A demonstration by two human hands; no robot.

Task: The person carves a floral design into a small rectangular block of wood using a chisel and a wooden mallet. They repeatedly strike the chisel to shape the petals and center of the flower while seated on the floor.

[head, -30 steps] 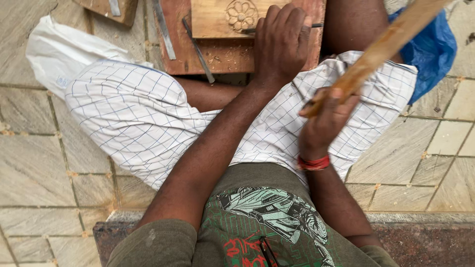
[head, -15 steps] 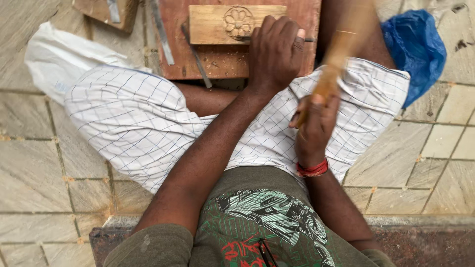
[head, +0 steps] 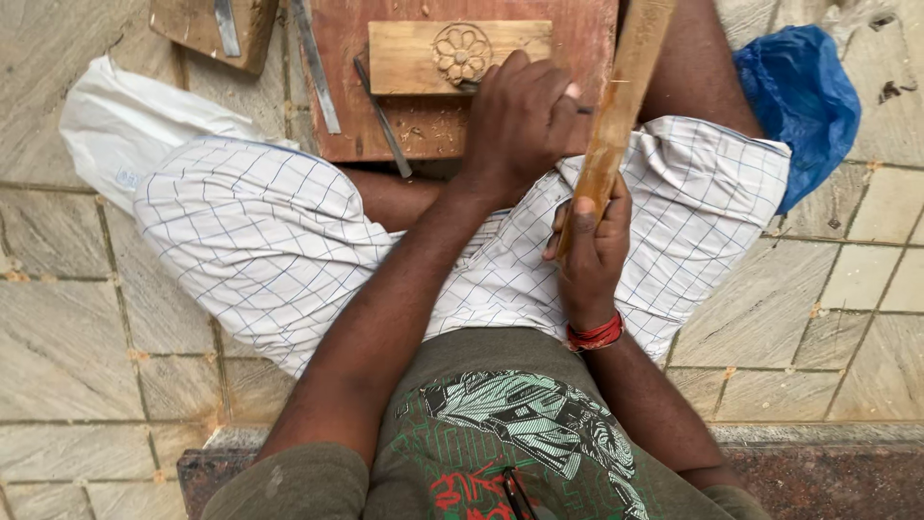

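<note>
I see my left hand [head: 520, 120] curled tight around a thin metal chisel [head: 577, 109], fingers fully closed; only a short bit of the tool shows past the knuckles, so I think its tip meets the wooden block [head: 414, 56] beside the carved flower [head: 461, 52], though the hand hides the contact. My right hand [head: 592, 250] is wrapped shut around the lower end of a long wooden stick [head: 621, 101], which rises tilted above the left hand. The block lies on a reddish board [head: 346, 87] on the floor, beyond my crossed legs, with two loose metal tools [head: 318, 72] along its left side.
</note>
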